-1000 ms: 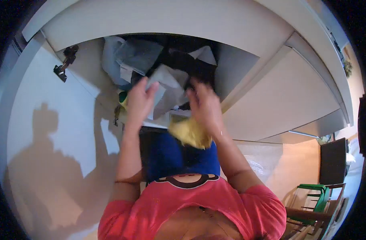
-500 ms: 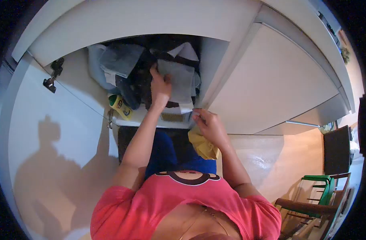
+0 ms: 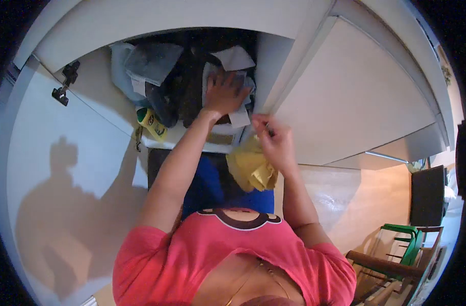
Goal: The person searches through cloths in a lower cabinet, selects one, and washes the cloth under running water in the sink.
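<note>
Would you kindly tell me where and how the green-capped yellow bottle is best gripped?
I'd grip the yellow bottle around its body, below the green cap, probably from the open front of the cabinet: its labelled face is exposed there, while dark fabric crowds its right side.

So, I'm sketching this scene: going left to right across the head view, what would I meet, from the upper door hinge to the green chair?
Upper door hinge → yellow bottle → left hand → right hand → green chair.
</note>
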